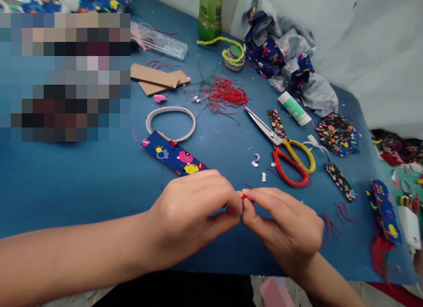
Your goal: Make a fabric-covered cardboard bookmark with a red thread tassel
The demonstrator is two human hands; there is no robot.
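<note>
Between the fingertips of both hands is a tiny red piece (pixel 243 196), too small to name. My left hand (pixel 201 205) is closed in a pinch against it from the left. From the right, my right hand (pixel 284 221) pinches it between thumb and forefinger. Just behind my left hand lies a blue printed fabric strip (pixel 170 153) with cartoon animals, its near end hidden by the hand. A white tape roll (pixel 148 121) rests touching the strip's far side. Scissors (pixel 277 141) with one red and one yellow handle lie beyond my right hand, blades parted slightly or closed, I cannot tell.
Tangled red thread (pixel 228 94) lies mid-table near cardboard pieces (pixel 155 76) and a clear plastic box (pixel 165 42). A green bottle (pixel 210 16), a yarn-wrapped roll (pixel 234 58), crumpled fabric (pixel 280 42) and a glue stick (pixel 295 109) stand or lie farther back. Floral fabric (pixel 333 130) is at right.
</note>
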